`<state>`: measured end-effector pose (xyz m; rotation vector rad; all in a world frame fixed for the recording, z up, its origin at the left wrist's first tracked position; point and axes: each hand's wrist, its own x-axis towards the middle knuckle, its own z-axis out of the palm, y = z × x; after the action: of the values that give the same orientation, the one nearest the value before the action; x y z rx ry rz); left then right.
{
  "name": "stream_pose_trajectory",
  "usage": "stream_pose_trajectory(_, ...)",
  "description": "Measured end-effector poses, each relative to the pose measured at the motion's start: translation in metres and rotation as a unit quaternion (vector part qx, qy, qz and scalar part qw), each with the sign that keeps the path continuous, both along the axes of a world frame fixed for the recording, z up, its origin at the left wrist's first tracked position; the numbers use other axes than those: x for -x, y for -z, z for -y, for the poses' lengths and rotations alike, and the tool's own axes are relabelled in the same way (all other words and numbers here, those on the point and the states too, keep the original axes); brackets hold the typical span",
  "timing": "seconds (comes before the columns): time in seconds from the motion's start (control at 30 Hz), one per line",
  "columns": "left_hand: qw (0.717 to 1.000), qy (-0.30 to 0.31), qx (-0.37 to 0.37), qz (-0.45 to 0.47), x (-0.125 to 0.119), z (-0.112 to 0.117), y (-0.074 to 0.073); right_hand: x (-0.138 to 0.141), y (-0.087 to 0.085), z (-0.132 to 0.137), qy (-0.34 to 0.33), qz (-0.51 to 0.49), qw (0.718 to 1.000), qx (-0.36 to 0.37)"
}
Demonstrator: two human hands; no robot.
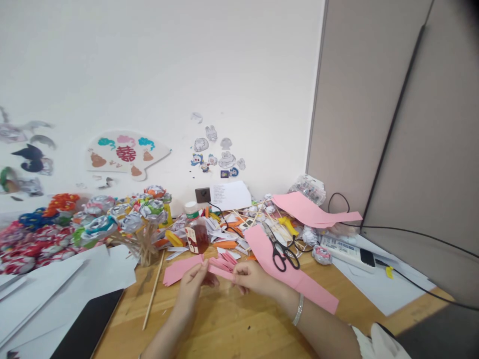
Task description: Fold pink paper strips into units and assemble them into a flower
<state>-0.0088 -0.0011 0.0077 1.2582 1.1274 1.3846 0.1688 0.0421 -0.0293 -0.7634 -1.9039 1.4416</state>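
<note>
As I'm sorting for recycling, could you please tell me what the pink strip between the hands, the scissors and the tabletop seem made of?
Pink strip: probably matte paper, thin and shineless. Scissors: evenly black handles, likely smooth plastic; slim blades presumably metal, finish unclear. Tabletop: wood or wood-look laminate, with visible grain and faint sheen.

A red double-happiness character, 囍 (126,153), stands out at the center of a white cutout (139,159) on the wall. Lines of print on a white sheet (231,197) against the wall are too small to read, as are the lettering on a white-capped bottle's green label (192,216) and the print on a long white box (345,252).
</note>
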Motion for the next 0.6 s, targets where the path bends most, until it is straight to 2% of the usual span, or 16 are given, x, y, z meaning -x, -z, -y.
stream_pose_trajectory(0.17,0.999,0.014,0.001,0.029,0.003,-0.003,0.003,0.0,0.001,-0.001,0.005,-0.006,1.0,0.002)
stream_pose_trajectory(0.33,0.999,-0.035,-0.001,0.035,0.002,-0.001,-0.001,0.0,-0.006,0.004,-0.043,-0.029,0.998,0.02)
stream_pose_trajectory(0.5,0.999,0.019,0.036,-0.014,-0.008,0.001,-0.001,0.002,-0.008,0.007,-0.014,-0.041,0.999,0.008)
stream_pose_trajectory(0.6,0.996,0.043,0.051,-0.051,-0.01,-0.001,0.005,0.004,-0.007,0.01,-0.04,-0.033,0.998,0.028)
